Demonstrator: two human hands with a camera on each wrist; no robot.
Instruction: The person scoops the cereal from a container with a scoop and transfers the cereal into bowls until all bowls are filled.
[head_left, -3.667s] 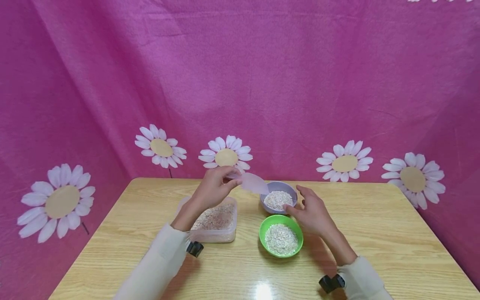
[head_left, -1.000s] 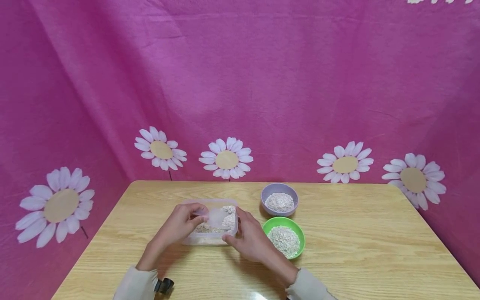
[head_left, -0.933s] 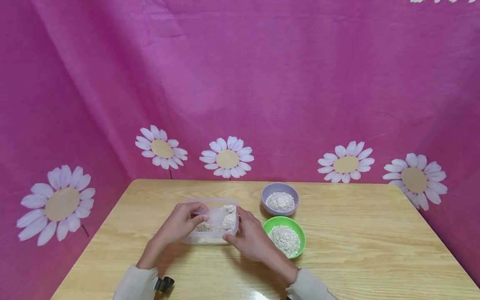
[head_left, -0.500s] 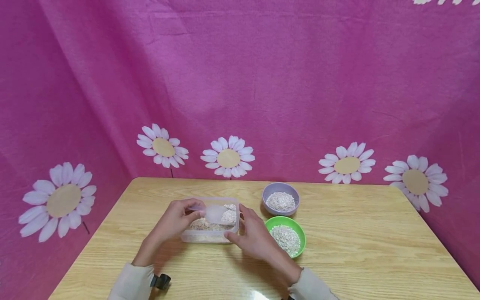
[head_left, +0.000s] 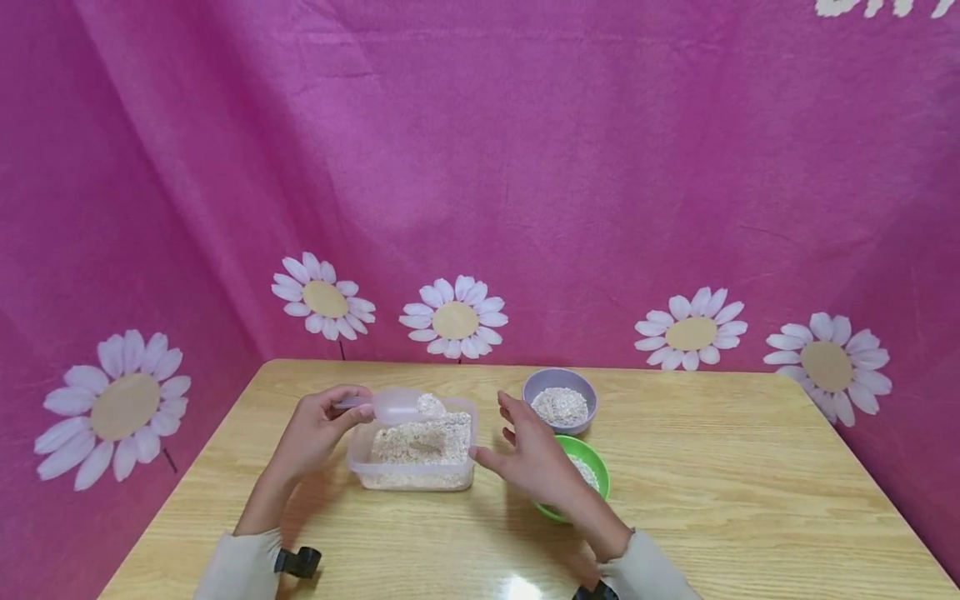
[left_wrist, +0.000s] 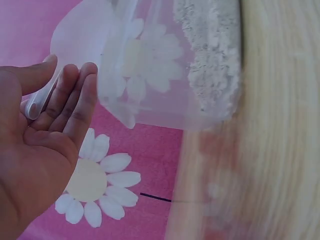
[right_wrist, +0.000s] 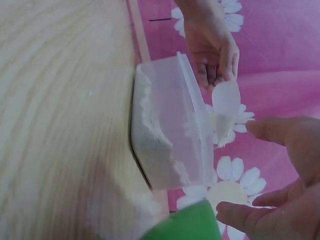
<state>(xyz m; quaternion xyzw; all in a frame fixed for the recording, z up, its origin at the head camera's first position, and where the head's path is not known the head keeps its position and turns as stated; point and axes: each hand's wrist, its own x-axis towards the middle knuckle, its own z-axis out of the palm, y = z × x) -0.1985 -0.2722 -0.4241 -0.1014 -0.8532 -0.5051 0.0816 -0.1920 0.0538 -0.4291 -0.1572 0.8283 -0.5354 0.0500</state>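
Observation:
My left hand [head_left: 318, 429] pinches the handle of a translucent plastic scoop [head_left: 396, 407], which carries a small heap of pale flakes like oats at its tip. The scoop hangs over the back part of a clear rectangular container [head_left: 408, 480], itself partly filled with the same flakes [head_left: 420, 440]. In the left wrist view the handle [left_wrist: 41, 97] lies between thumb and fingers. My right hand [head_left: 538, 462] hovers just right of the container, fingers spread and holding nothing; the right wrist view shows its fingers [right_wrist: 272, 131] apart from the container. It partly covers a green bowl [head_left: 594, 460] of flakes.
Behind the green bowl stands a purple bowl [head_left: 536, 386] with a mound of flakes. All of this is on a wooden table [head_left: 750, 492]. A pink curtain [head_left: 570, 183] with daisies hangs behind the table's far edge.
The scoop was over the purple bowl, then down in the container; now it is raised up and left with flakes. My right hand has left the container's right side and moved slightly right.

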